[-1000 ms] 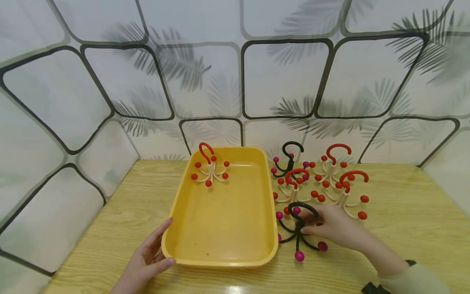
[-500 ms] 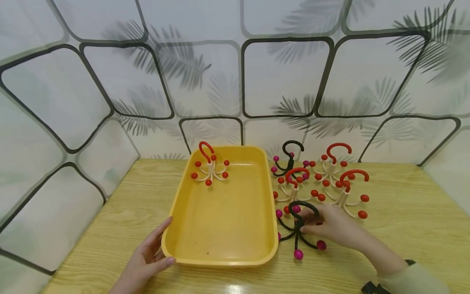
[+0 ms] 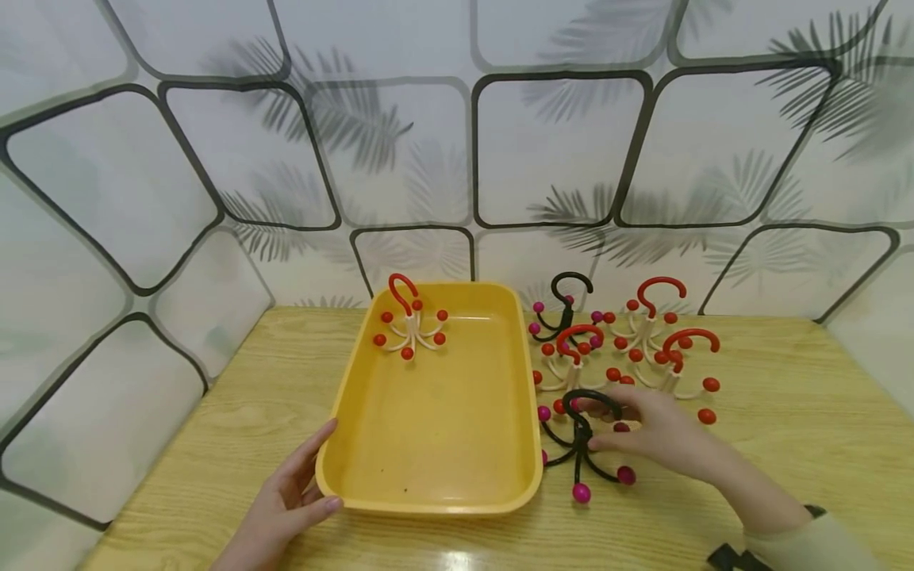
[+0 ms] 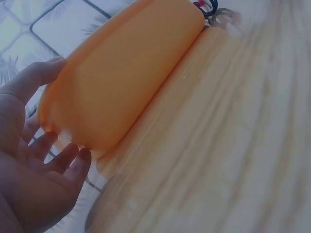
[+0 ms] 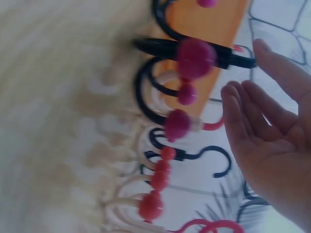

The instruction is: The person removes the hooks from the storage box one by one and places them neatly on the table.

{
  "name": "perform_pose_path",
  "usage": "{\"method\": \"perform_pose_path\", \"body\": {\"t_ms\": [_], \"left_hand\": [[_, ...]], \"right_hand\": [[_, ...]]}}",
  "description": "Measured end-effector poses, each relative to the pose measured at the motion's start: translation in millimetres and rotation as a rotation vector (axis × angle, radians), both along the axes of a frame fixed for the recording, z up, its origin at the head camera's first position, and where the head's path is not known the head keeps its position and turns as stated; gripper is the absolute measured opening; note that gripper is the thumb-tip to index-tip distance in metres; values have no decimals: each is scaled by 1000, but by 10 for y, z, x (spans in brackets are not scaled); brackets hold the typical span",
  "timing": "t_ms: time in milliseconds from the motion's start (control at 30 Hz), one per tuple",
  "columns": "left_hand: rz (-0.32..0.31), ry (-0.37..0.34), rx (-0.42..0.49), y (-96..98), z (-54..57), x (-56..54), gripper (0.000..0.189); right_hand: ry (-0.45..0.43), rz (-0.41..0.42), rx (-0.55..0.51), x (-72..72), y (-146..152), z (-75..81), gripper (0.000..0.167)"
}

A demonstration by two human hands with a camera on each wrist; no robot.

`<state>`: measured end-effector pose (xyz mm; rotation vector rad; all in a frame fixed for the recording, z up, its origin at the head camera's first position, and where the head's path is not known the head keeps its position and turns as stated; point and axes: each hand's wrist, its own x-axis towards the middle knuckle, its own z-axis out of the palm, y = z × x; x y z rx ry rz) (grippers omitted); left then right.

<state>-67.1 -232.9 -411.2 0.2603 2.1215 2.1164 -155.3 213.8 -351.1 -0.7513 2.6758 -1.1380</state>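
At the near left corner of the yellow tray (image 3: pixel 435 452), my left hand (image 3: pixel 278 500) touches the outer walls with relaxed fingers; the left wrist view shows the thumb against the tray wall (image 4: pixel 131 73). Right of the tray stands a black multi-arm hanging hook (image 3: pixel 581 452) with magenta ball tips. Beside it my right hand (image 3: pixel 664 432) is spread, thumb near the black stem, and the right wrist view shows nothing in its palm (image 5: pixel 277 131). A white hanging hook (image 3: pixel 411 333) with red hook and balls stands inside the tray at the far left.
Behind my right hand stand several more hanging hooks close together: a black one (image 3: pixel 566 317) and red-and-white ones (image 3: pixel 646 325). The wooden table (image 3: pixel 228 404) meets a patterned wall (image 3: pixel 557 151) at the back.
My right hand's fingers have spread and drawn away from the near black hanging hook, which stays in nearly the same spot. My left hand has stayed at the tray corner.
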Motion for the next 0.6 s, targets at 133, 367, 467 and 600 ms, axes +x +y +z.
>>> {"method": "perform_pose_path", "body": {"t_ms": [133, 367, 467, 600], "left_hand": [[-2, 11, 1, 9, -4, -3, 77], [-15, 19, 2, 5, -22, -8, 76], [-15, 26, -4, 2, -24, -7, 76], [-10, 20, -7, 5, -9, -2, 77]], "right_hand": [[63, -19, -60, 62, -8, 134, 53], [246, -48, -119, 215, -213, 369, 55], [377, -29, -161, 320, -390, 474, 58], [474, 57, -237, 388, -659, 586, 60]]}}
